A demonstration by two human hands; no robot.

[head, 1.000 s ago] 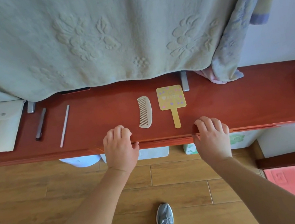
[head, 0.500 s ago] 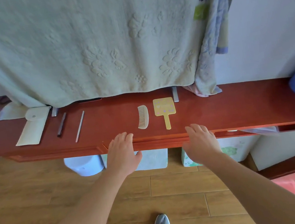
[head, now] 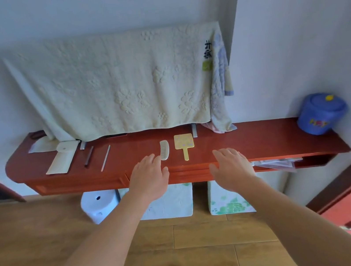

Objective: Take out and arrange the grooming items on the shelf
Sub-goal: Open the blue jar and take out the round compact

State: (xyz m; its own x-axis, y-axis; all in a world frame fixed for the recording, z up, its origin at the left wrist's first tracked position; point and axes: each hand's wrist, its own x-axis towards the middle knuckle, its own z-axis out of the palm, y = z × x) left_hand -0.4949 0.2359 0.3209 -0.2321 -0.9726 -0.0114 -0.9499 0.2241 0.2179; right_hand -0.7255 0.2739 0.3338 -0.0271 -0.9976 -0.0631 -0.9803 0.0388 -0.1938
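On the red wooden shelf [head: 252,140] lie a cream comb [head: 164,149] and, right of it, a yellow hand mirror [head: 184,143] with its handle toward me. Further left lie a thin white stick [head: 105,157], a dark pen-like tool [head: 88,156] and a cream pouch [head: 61,159]. My left hand [head: 149,179] hovers with fingers straight in front of the shelf edge, just below the comb, holding nothing. In the same way my right hand [head: 231,167] hovers with fingers straight right of the mirror's handle, empty too.
A pale green towel [head: 115,84] hangs over something at the back of the shelf. A blue lidded tub [head: 320,112] stands at the shelf's right end. Under the shelf stand a white stool [head: 99,204] and two boxes [head: 228,203]. Papers poke from a slot at the right.
Both hands have let go of the shelf's front edge and drawn back with fingers straightened. The view has pulled away and tilted up, showing the whole towel and the blue tub.
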